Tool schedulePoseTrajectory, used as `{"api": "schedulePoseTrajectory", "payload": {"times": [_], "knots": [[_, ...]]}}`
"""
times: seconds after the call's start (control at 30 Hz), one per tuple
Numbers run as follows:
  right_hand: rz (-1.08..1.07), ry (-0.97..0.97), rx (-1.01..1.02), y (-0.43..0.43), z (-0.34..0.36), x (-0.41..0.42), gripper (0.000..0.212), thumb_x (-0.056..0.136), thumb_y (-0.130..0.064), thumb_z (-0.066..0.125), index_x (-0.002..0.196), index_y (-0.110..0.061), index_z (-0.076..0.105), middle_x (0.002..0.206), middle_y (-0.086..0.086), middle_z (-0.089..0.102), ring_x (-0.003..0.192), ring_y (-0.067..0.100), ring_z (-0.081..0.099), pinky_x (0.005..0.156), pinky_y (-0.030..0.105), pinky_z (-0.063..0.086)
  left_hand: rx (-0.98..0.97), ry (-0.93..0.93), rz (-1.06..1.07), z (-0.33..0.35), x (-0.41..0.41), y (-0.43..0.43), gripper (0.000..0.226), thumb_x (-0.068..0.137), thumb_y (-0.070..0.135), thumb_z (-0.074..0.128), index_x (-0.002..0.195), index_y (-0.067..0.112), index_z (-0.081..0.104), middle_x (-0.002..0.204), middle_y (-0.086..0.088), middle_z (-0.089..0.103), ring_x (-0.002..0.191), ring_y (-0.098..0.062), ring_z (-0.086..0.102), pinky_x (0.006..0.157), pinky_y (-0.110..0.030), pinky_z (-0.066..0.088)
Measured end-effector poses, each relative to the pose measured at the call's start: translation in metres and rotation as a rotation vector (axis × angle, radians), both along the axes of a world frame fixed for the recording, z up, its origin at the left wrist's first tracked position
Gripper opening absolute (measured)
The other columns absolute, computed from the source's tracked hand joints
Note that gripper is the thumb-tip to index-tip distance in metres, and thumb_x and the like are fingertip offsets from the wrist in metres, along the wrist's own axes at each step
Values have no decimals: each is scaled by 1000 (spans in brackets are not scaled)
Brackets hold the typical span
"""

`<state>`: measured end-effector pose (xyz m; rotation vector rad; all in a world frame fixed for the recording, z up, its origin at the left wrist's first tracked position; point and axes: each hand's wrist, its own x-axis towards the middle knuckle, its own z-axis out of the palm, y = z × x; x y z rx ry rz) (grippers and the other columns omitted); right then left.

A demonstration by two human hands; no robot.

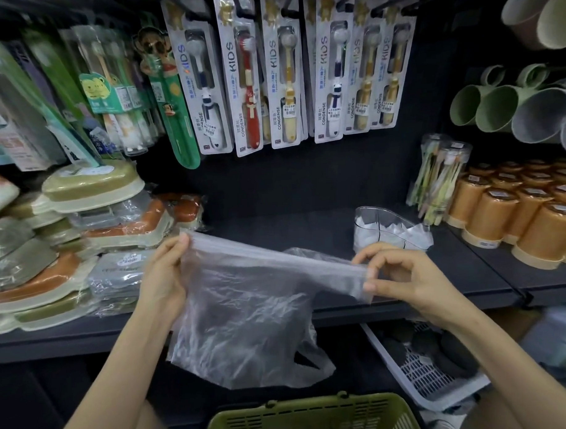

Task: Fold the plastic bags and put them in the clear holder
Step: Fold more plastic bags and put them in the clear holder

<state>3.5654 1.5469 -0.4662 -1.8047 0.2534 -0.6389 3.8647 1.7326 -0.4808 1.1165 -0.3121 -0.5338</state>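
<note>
Plastic bag [246, 305], translucent, is held in the air in front of the dark shelf [307, 226]. Its top edge is stretched taut, long axis running left to right and sloping down toward the right; the body hangs below with the handle loops at the bottom. Left hand [166, 273] is closed on the upper left corner. Right hand [396, 274] pinches the right end between thumb and forefinger, the other fingers curled loosely. Clear holder [381, 230] stands on the shelf behind the right hand and contains folded white bags. Green basket [311, 417] sits below, contents not discernible.
</note>
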Motion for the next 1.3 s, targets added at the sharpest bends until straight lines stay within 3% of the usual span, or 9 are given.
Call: {"api": "schedulePoseTrajectory", "payload": {"times": [0.13,0.33,0.53,0.7,0.77,0.9,0.97,1.13,1.3], "knots": [[-58,108,-15,3,5,4,27,70,4,80,67,-18,64,66,-1,61,61,14,61,67,28,52,13,-24,94,-6,-2,-6,7,90,17,62,86,20,65,74,14,67,74,0,62,76,-17,49],[-120,359,-107,-3,2,0,27,74,-8,81,95,-18,66,60,-1,61,63,16,63,69,25,48,2,68,57,-10,0,-3,12,90,12,60,82,19,65,70,11,66,70,-4,60,72,-18,49],[-140,237,319,-12,2,0,9,70,-13,73,62,-10,70,60,8,62,56,12,58,59,21,52,-47,211,-13,-7,5,-5,13,86,9,58,76,17,62,69,7,63,65,-10,59,79,-26,46],[-239,175,646,-27,-6,9,12,66,-12,72,72,-2,69,59,9,62,55,18,66,49,22,54,8,244,78,-12,6,-20,9,88,8,61,88,16,66,79,7,67,69,-8,62,65,-21,51],[-311,238,602,-35,-12,14,6,76,-3,69,81,1,67,58,8,62,50,16,62,45,20,51,103,113,183,-21,5,-28,12,88,8,64,85,18,68,90,6,67,78,-10,62,69,-23,50],[-512,345,453,-57,-34,34,2,85,1,66,85,3,67,59,9,58,50,16,53,42,18,44,497,-654,335,-48,6,-45,14,95,27,59,81,24,62,69,0,64,66,-18,60,68,-36,50],[-611,362,317,-73,-46,46,6,88,1,63,83,2,67,61,8,56,50,15,49,41,16,40,628,-823,332,-58,10,-58,16,97,31,52,89,18,58,72,-3,64,69,-26,61,67,-39,48],[-729,359,75,-113,-62,70,26,89,-4,62,69,-20,64,59,2,58,48,13,49,48,24,39,732,-812,280,-75,19,-98,21,100,26,45,95,7,53,73,-9,58,73,-34,58,64,-38,41],[-742,311,204,-147,-66,87,7,90,-6,63,93,-1,68,67,8,59,50,13,51,39,18,44,827,-693,238,-83,29,-132,18,100,23,44,92,9,50,71,-9,58,72,-33,58,61,-34,39]]}}
